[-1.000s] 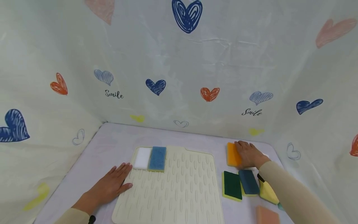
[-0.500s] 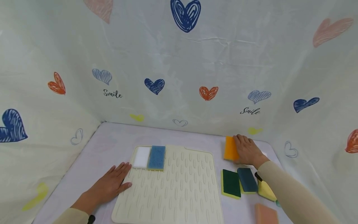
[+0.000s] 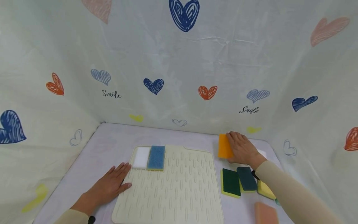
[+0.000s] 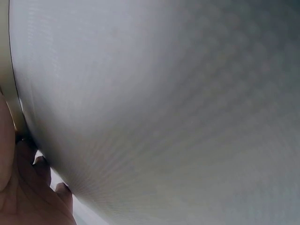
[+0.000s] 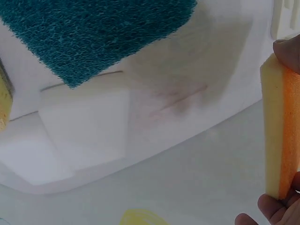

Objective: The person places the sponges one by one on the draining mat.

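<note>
My right hand (image 3: 242, 150) pinches an orange sponge (image 3: 225, 147) at the far right of the table, beyond the mat's upper right corner. In the right wrist view the orange sponge (image 5: 289, 133) shows a pale yellow layer, with the thumb at one end and fingertips at the other. My left hand (image 3: 110, 185) lies flat with fingers spread at the left edge of a cream ribbed mat (image 3: 181, 186). On the mat's upper left, a white sponge (image 3: 141, 157) and a blue-topped sponge (image 3: 156, 158) lie side by side. Part of the left hand (image 4: 35, 192) shows in the left wrist view.
Right of the mat lie a dark green sponge (image 3: 231, 182), a dark blue-green one (image 3: 246, 179), a yellow one (image 3: 265, 189) and a pink one (image 3: 265, 213). White blocks (image 5: 86, 126) lie near the table's far edge. A heart-printed curtain (image 3: 179, 62) surrounds the table.
My right hand has moved the orange sponge away from me and then left, off its earlier spot behind the dark green sponge. The left hand stays in place.
</note>
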`<state>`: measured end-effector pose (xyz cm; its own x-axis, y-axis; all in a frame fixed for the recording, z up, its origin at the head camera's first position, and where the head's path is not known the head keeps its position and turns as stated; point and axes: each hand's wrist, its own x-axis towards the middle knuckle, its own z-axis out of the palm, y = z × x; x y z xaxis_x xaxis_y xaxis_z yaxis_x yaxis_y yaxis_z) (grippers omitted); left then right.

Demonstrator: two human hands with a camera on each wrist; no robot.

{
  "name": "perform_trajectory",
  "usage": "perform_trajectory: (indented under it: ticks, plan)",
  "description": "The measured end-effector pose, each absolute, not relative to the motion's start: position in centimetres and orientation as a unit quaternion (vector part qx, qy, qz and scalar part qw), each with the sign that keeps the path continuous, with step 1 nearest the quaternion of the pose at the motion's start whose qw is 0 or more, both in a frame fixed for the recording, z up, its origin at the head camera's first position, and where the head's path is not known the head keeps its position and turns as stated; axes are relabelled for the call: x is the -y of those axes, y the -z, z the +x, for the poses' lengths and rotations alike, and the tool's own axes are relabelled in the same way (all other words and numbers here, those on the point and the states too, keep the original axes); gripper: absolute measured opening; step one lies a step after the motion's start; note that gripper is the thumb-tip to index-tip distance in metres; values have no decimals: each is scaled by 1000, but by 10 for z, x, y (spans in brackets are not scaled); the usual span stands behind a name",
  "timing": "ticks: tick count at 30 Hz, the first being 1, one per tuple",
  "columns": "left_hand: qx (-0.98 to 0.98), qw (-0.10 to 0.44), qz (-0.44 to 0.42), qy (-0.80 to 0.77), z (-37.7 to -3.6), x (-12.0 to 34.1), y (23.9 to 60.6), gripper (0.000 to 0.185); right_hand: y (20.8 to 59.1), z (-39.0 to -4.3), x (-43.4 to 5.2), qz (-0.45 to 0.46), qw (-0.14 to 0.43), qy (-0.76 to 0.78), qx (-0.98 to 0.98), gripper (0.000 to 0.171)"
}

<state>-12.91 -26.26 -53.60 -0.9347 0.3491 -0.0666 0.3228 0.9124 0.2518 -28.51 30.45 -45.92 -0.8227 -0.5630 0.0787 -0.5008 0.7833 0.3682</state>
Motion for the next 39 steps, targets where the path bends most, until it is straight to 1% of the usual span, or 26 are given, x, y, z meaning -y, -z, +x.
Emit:
perform_trajectory:
  ticks: [14,20,24,28,35,39]
  plan:
    - [-976,61,171,-117,-130,261,535,85,453,-278,-262,313,100,186,926,110]
    - [-976,60,171,-118,-129,261,536,84,453,-275,-242,324,87,165,928,110]
    - [-976,60,170,-119,-129,261,537,84,455,-272,-231,329,78,144,930,107]
    - [-977,62,169,-119,-129,261,538,84,458,-271,-221,339,83,139,927,105]
    - [-978,58,170,-108,-129,261,536,84,463,-270,-200,356,85,136,921,108]
    - [-979,54,170,-103,-129,262,536,83,468,-270,-183,370,84,108,919,107]
